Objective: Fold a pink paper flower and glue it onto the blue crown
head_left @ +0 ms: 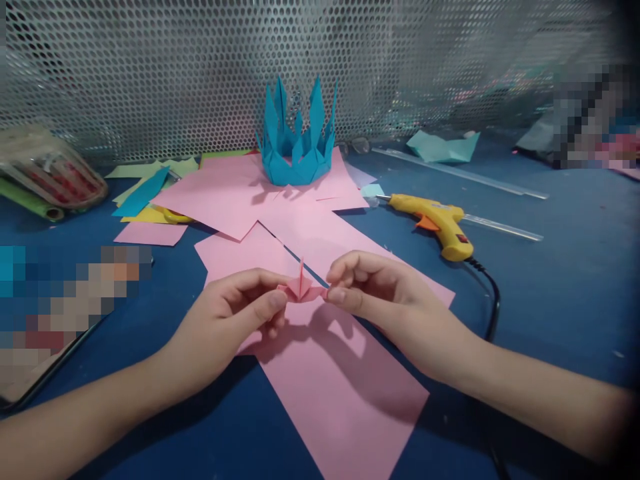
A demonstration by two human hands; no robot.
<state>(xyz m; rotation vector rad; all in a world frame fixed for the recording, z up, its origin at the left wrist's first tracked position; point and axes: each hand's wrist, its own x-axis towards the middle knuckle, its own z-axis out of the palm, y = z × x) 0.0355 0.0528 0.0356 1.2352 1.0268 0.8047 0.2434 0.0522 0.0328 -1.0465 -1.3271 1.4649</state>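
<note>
Between my two hands is a small folded pink paper crane point(302, 289), with a thin point standing upright from its middle. My left hand point(245, 303) pinches its left end between thumb and fingers. The right end is pinched by the thumb and fingertips of my right hand point(375, 287). Sheets of pink paper point(345, 393) lie on the table below, with the shadows of my hands on them. Behind these, a blue folded-paper crown point(297, 157) with tall points stands on more pink paper point(215, 190).
A yellow glue gun point(435, 220) with a black cord point(495, 300) lies at right, near clear glue sticks point(460, 170) and a mint paper piece point(443, 145). A plastic container point(55, 170) and coloured scraps point(145, 190) are at left. Perforated metal point(200, 73) backs the blue table point(165, 427).
</note>
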